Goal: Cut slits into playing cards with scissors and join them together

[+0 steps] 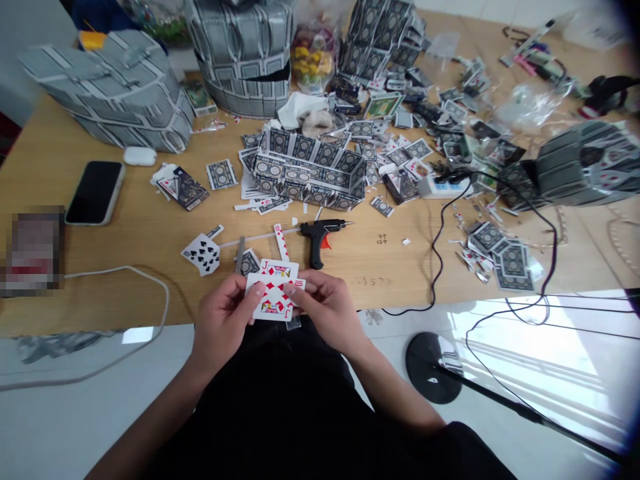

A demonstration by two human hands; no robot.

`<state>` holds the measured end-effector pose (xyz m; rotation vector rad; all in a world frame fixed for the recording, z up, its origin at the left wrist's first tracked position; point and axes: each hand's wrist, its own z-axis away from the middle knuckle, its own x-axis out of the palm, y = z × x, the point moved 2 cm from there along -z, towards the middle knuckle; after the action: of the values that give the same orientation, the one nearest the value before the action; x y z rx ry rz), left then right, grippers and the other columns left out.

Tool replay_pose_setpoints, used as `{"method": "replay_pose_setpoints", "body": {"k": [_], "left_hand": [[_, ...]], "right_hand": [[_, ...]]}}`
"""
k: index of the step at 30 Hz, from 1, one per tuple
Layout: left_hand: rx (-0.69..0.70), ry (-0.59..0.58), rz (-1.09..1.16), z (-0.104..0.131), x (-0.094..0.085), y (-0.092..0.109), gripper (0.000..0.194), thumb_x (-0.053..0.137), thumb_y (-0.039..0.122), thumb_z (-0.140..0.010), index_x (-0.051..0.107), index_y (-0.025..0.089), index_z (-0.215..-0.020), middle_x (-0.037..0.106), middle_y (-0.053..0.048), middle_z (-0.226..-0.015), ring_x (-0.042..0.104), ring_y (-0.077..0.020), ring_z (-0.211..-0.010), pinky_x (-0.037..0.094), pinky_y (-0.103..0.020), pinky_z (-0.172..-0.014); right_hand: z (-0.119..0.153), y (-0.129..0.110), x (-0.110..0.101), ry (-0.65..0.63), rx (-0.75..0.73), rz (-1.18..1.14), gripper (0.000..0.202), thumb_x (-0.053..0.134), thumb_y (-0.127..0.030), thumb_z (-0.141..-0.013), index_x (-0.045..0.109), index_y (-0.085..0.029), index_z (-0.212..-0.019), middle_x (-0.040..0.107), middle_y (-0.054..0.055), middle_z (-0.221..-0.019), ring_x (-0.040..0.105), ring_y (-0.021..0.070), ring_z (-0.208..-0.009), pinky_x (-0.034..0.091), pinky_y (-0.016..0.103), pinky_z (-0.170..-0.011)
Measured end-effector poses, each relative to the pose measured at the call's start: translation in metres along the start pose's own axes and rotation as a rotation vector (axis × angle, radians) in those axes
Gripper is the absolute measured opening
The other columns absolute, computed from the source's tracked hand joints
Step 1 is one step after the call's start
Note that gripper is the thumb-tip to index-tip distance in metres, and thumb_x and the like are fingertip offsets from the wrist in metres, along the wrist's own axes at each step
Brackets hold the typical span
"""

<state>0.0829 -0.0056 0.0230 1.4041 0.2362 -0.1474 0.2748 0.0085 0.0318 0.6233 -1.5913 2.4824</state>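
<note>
Between my two hands are playing cards [274,295], a ten of diamonds strip lying across a jack of diamonds. My left hand [227,307] pinches their left side with the thumb on top. On the right edge, my right hand [325,303] grips them the same way, thumb pressed on the face. Just beyond my hands lie a cut card strip [281,242], a dark-backed card [250,261] and a narrow grey blade-like tool [241,253]. A black glue gun [317,239] with an orange trigger rests further right. To the left is a trimmed ten of spades [203,254].
A half-built card basket [310,170] stands behind the glue gun, amid scattered cards. Grey woven card bags [125,100] stand at the back left. A phone [95,193] lies left; a power strip [443,187] with a black cable [443,247] is right.
</note>
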Motion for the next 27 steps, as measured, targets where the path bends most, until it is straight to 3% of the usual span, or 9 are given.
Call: {"method": "replay_pose_setpoints", "body": {"k": [13,27], "left_hand": [[0.014,-0.029,0.031,-0.0013,-0.0006,0.0005,0.038,0.069,0.036,-0.103,0.058,0.021,-0.070,0.057,0.007,-0.049,0.051,-0.0080,-0.043,0.041,-0.016,-0.044],[0.053,-0.022,0.058,-0.0004,0.0006,-0.0040,0.031,0.072,0.033,-0.101,0.063,0.021,-0.075,0.060,0.006,-0.055,0.055,-0.0080,-0.047,0.044,-0.015,-0.047]], "right_hand": [[-0.0013,-0.0007,-0.0013,-0.028,0.027,-0.001,0.033,0.091,-0.049,-0.086,0.085,-0.022,-0.104,0.084,0.002,-0.081,0.077,0.0153,-0.067,0.068,0.029,-0.070],[-0.0031,-0.0037,-0.0041,-0.060,0.049,0.002,0.034,0.089,-0.052,-0.088,0.086,-0.022,-0.104,0.084,0.003,-0.083,0.077,0.0134,-0.069,0.067,0.026,-0.073]]}}
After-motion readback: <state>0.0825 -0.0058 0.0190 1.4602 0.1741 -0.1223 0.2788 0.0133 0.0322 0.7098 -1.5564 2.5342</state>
